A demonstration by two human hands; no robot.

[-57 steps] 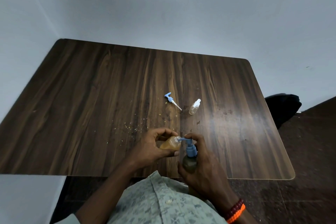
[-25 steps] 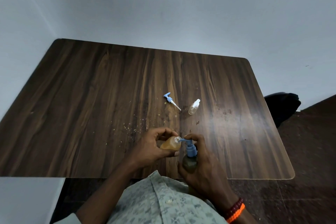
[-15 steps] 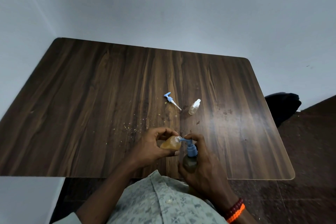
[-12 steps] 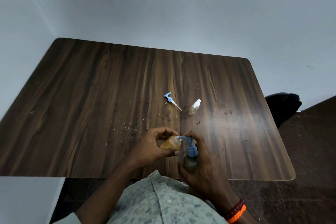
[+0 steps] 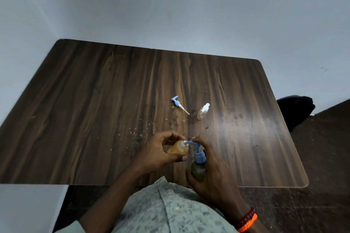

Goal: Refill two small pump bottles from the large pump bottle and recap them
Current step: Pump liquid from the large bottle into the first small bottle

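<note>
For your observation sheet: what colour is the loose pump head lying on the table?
Blue, with a white dip tube; the head view shows it.

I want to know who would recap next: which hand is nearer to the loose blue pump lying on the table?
Left. The left hand, holding the small bottle, sits just below the loose blue pump; the right hand, gripping the large bottle, is lower and further right.

Count: two small bottles, one amber (image 5: pixel 178 150), one clear (image 5: pixel 203 111). One large pump bottle (image 5: pixel 198 168). One loose blue pump (image 5: pixel 179 104). Two hands, left (image 5: pixel 157 154), right (image 5: pixel 212 178).
</note>
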